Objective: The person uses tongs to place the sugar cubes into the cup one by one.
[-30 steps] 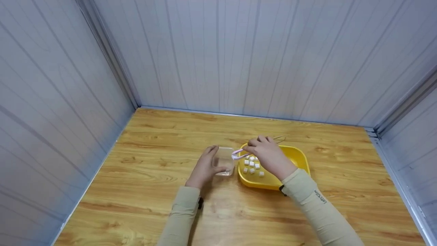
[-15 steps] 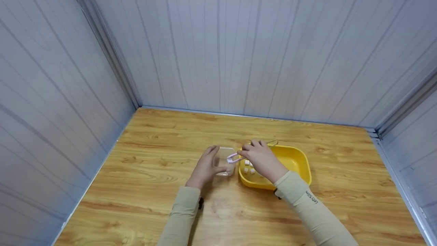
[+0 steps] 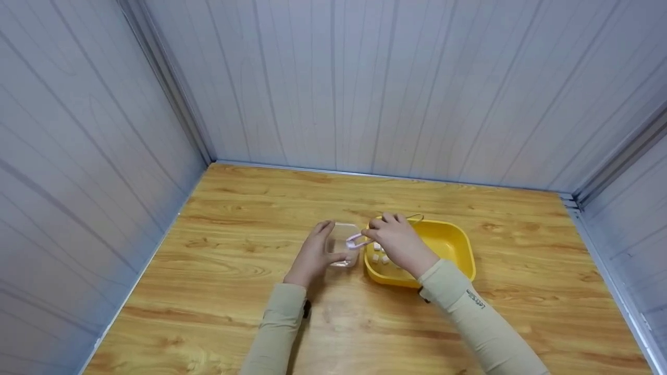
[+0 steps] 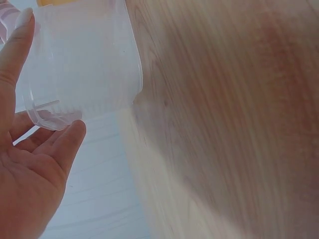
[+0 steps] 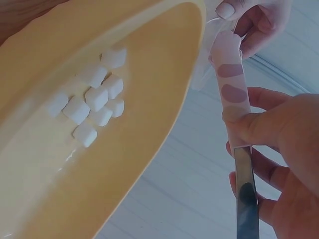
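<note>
My left hand (image 3: 311, 258) grips a clear plastic container (image 3: 342, 232), thumb on the near side and fingers on the far side. In the left wrist view the container wall (image 4: 82, 59) stands between thumb and fingers. My right hand (image 3: 404, 247) pinches metal tongs with pale pink-and-white tips (image 5: 233, 84), thumb on one side and fingers on the other. The tips are above the container's opening; whether a cube is between them I cannot tell. Beside the container stands a yellow tray (image 3: 458, 247) holding several small white cubes (image 5: 96, 98), partly hidden under my right hand in the head view.
The wooden table (image 3: 234, 234) bears both containers. Pale panelled walls (image 3: 333, 88) rise at the back and on both sides. The tray's left edge lies close to the clear container's right side.
My right hand has moved a little left and down, bringing the tongs' tips from the tray's edge to above the clear container, then stays nearly still. The left hand keeps its place.
</note>
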Demonstrator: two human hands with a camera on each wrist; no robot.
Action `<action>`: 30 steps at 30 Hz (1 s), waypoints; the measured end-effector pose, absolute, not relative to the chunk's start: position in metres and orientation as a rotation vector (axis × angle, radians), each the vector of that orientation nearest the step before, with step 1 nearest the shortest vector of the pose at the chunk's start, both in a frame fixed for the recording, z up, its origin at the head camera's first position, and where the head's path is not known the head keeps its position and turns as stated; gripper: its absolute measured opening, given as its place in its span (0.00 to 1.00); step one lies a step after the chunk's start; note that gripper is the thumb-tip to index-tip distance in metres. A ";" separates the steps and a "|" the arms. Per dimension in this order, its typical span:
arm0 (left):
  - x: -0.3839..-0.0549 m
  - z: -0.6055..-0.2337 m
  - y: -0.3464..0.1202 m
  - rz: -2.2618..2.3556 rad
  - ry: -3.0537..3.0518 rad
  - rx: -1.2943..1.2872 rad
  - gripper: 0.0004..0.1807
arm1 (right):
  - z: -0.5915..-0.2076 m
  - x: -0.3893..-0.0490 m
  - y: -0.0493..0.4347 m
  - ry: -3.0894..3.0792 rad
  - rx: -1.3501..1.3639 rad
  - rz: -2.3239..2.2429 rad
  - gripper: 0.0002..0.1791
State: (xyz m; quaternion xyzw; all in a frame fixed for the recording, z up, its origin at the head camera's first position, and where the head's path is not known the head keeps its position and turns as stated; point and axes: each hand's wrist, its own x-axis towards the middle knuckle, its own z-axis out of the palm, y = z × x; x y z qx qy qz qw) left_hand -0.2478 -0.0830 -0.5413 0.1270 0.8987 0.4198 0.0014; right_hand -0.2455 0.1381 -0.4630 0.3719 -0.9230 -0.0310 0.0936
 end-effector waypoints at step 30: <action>-0.248 -0.542 -0.082 1.317 2.817 0.375 0.49 | -0.462 -0.245 0.141 -2.779 1.091 -0.060 0.24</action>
